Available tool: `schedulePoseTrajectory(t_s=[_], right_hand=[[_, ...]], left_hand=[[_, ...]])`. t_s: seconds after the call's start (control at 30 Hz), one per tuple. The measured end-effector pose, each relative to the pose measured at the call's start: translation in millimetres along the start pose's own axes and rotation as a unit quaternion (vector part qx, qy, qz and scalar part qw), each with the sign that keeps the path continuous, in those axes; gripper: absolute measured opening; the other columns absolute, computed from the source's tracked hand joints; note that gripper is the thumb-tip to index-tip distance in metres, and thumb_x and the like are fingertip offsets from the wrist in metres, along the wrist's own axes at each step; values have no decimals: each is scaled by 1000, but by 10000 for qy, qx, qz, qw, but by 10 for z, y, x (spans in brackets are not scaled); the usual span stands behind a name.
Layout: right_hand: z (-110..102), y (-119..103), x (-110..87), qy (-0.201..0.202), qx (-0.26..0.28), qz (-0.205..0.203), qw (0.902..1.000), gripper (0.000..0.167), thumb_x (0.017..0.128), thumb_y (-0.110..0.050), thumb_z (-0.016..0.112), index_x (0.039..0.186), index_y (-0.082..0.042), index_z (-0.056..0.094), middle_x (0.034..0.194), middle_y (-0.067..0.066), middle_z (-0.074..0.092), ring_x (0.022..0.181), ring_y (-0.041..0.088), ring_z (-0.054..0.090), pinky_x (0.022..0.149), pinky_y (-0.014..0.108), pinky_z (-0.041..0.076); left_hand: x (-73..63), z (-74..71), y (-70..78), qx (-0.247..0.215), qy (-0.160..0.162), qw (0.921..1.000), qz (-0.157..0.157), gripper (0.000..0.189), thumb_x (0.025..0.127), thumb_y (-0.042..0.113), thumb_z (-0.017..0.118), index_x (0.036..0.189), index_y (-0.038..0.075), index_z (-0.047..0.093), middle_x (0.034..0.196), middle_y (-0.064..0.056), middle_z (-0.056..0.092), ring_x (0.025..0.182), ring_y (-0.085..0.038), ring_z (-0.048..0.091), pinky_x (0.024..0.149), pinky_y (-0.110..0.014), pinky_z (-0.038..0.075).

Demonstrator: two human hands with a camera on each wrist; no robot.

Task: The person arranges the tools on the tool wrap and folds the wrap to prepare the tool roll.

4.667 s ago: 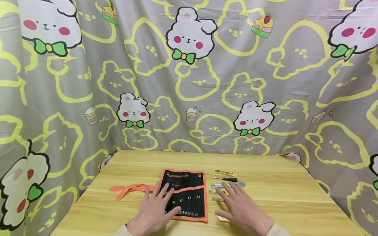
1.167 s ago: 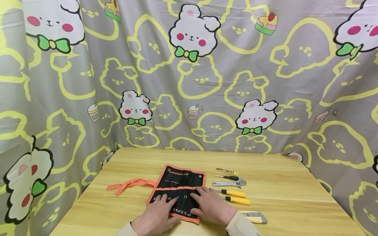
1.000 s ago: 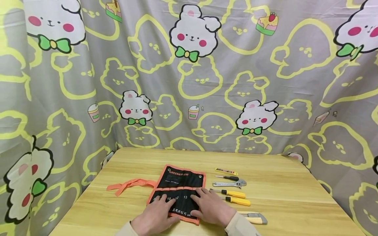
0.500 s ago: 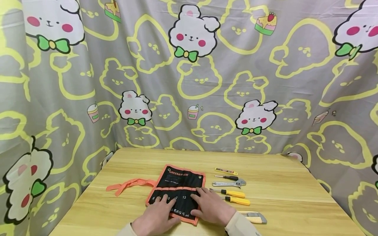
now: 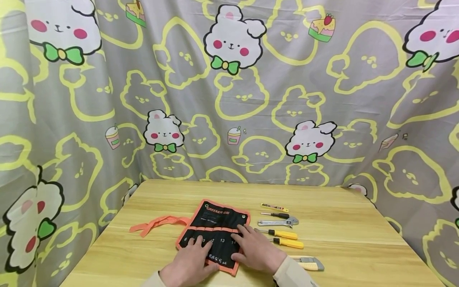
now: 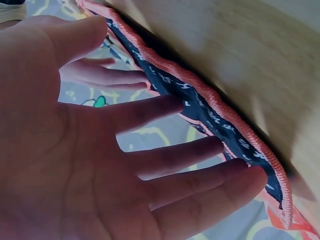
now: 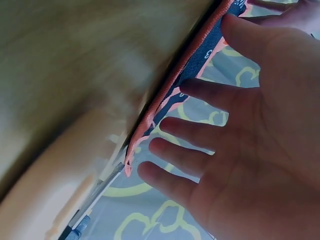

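A black tool pouch (image 5: 223, 219) with orange trim and numbered pockets lies flat on the table, slightly askew. My left hand (image 5: 190, 261) rests on its lower left part, fingers spread and fairly straight, hiding some of the numbers. On the pouch's right edge my right hand (image 5: 259, 249) lies with fingertips touching the fabric, near the pocket marked 14. Both wrist views show the left palm (image 6: 75, 160) and the right palm (image 7: 270, 135) with extended fingers against the pouch; neither hand grips anything. An orange tie strap (image 5: 159, 224) trails leftward from the pouch.
Right of the pouch lie a small yellow packet (image 5: 274, 207), a black-handled screwdriver (image 5: 279, 215), an adjustable wrench (image 5: 277, 222), two yellow-handled screwdrivers, the upper one (image 5: 285, 235) and the lower one (image 5: 291, 243), and a utility knife (image 5: 311, 263). A patterned curtain (image 5: 229, 99) surrounds the wooden table (image 5: 358, 231).
From hovering apart earlier, the hands came to rest on the pouch, the right one moving left off the tools. The pouch turned slightly clockwise; lately its lower edge shifted a little left.
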State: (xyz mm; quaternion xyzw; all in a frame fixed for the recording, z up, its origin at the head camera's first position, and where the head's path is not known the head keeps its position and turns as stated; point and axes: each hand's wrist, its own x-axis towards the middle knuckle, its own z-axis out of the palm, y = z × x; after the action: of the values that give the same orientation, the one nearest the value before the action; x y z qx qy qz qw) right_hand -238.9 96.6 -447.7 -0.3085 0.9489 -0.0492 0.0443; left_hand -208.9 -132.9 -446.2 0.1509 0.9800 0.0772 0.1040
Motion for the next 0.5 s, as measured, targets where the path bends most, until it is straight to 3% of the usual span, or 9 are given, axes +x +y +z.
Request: schedulePoseTrajectory(t_s=[0.3, 0.5], right_hand=[[-4, 1, 10, -197, 32, 4, 9998, 62, 98, -59, 58, 146, -20, 58, 152, 14, 52, 139, 34, 49, 111, 53, 42], [-7, -8, -8, -76, 26, -79, 9999, 62, 99, -58, 58, 146, -18, 57, 151, 14, 51, 139, 35, 49, 109, 54, 44]], left_hand=[[-8, -3, -20, 18, 71, 9998, -168, 74, 89, 61, 70, 138, 7, 63, 138, -29, 57, 123, -52, 57, 96, -68, 48], [-13, -9, -18, -1, 187, 9996, -219, 74, 89, 60, 70, 137, 5, 63, 138, -31, 56, 124, -52, 56, 95, -68, 48]])
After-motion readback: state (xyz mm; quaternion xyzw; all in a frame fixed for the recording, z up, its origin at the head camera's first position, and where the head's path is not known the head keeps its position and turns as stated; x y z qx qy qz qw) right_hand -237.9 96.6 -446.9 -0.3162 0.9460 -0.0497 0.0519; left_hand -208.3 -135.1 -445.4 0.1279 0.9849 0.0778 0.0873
